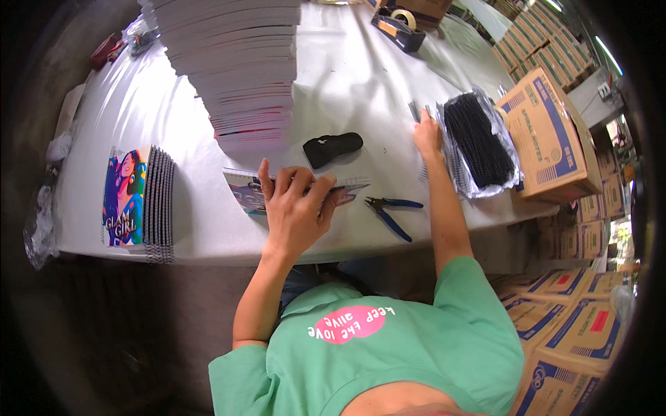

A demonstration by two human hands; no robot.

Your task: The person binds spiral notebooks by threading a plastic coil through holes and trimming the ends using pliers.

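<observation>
My left hand (297, 201) is closed around an unbound notebook (246, 191) with a colourful cover. It is tilted up near the table's front edge, a row of holes along its upper edge, partly hidden by my fingers. Out to the right, my right hand (428, 135) pinches a thin dark binding spiral (415, 111) beside an open plastic bag of black spirals (479, 142). Between my hands lie blue-handled cutting pliers (388, 206) with their handles spread. A small black pouch-like object (333, 148) rests just beyond the notebook.
A tall stack of paper blocks (236, 62) rises at the back left. Several spiral-bound notebooks (142, 197) stand in a row at the left. A tape dispenser (399, 31) sits at the back. One carton (548, 139) is beside the bag; more cartons (576, 319) are stacked at the right.
</observation>
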